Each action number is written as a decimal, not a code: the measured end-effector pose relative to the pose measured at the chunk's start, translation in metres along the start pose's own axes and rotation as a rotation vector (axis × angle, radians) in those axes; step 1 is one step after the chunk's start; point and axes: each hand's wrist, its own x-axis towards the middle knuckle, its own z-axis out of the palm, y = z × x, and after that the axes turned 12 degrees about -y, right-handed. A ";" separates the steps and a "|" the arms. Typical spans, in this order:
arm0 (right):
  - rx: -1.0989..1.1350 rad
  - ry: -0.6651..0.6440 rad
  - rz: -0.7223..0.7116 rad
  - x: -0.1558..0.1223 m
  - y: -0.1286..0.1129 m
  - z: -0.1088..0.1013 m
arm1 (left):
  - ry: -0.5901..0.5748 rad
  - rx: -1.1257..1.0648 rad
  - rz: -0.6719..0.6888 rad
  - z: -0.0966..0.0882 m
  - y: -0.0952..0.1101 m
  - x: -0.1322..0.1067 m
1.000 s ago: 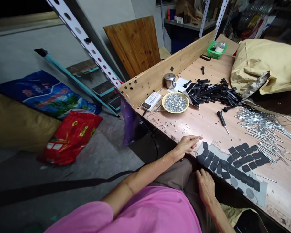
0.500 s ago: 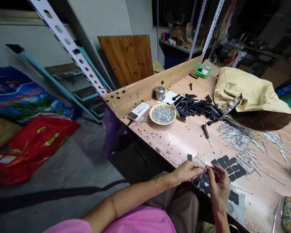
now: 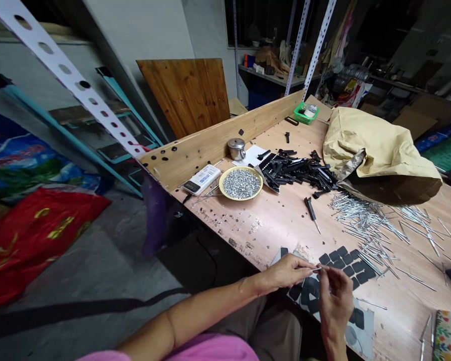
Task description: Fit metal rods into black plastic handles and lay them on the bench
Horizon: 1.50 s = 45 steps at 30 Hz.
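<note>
My left hand [image 3: 288,273] is closed in a pinch on a thin metal rod [image 3: 316,269], low over the near edge of the table. Facing it, my right hand [image 3: 335,296] has thumb and fingers pressed together at the rod's other end. Whatever small part sits in those fingertips is hidden. Under both hands lies a grey sheet [image 3: 365,333] with dark rounded-square pads [image 3: 338,263] on and beside it. One loose rod [image 3: 372,304] rests just right of my right hand. Farther off, a heap of similar metal rods [image 3: 372,228] is spread over the tabletop.
A yellow bowl [image 3: 241,197] of small metal nuts or rings stands at the left, near a white box-like device [image 3: 202,179] and a lidded metal pot [image 3: 236,149]. Black plastic parts [image 3: 296,170] lie beside a large paper sack [image 3: 376,140]. A wooden board [image 3: 225,130] borders the table's far-left side.
The view has turned slightly, so the table's contents appear shifted left. Both hands stay pinched together at the rod, with little movement between them.
</note>
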 end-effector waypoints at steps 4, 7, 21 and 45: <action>-0.337 -0.081 -0.391 0.002 0.015 -0.005 | 0.033 -0.037 -0.074 0.001 0.000 0.003; -0.428 -0.157 -0.502 0.010 0.013 -0.012 | 0.031 -0.057 -0.110 0.001 0.000 0.002; -0.441 -0.165 -0.425 0.021 0.002 -0.014 | 0.209 0.425 0.184 0.003 -0.020 0.018; -0.174 -0.661 -0.288 0.047 -0.018 -0.059 | -0.311 -0.115 -0.129 -0.019 -0.003 0.010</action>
